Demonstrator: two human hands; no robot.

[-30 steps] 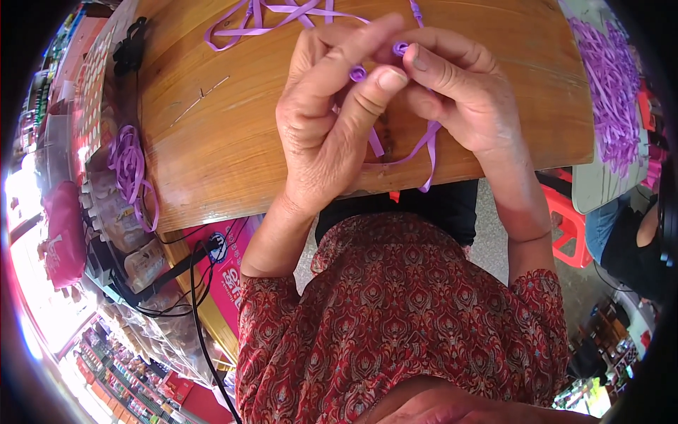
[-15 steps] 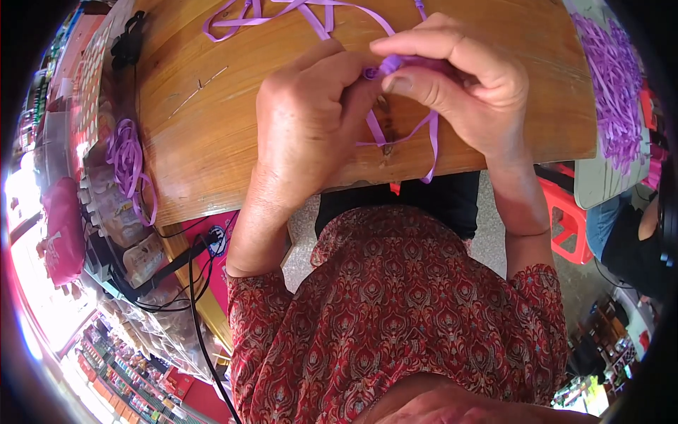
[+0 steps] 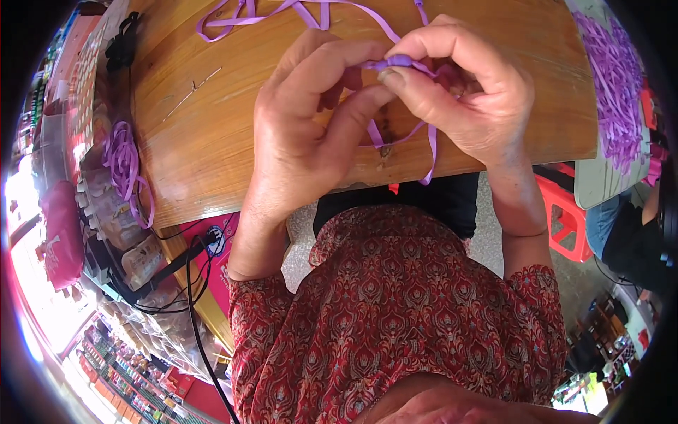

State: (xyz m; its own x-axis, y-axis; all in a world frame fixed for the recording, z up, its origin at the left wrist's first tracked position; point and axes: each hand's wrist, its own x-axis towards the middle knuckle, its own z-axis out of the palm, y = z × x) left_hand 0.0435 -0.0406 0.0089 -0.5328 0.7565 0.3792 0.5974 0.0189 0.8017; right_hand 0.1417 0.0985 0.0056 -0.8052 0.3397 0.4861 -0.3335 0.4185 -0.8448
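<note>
Above the table, a purple ribbon is drawn into a small tight knot. My right hand pinches this knot between thumb and forefinger, its other fingers curled behind. My left hand is curled at the knot's left side, where a ribbon strand passes in among its fingers. Its thumb stands away from its forefinger and its tip meets the right thumb. The left fingers partly hide the strand. Ribbon tails hang below the hands toward the table's near edge.
More purple ribbon lies along the far side of the wooden table. A thin metal tool rests at the left. Bundled ribbon hangs at the left edge; a large ribbon heap and a red stool are at the right.
My left thumb has moved down and away from its forefinger, baring more of the knot. My right hand has kept its pinch, with the knot shifted slightly right.
</note>
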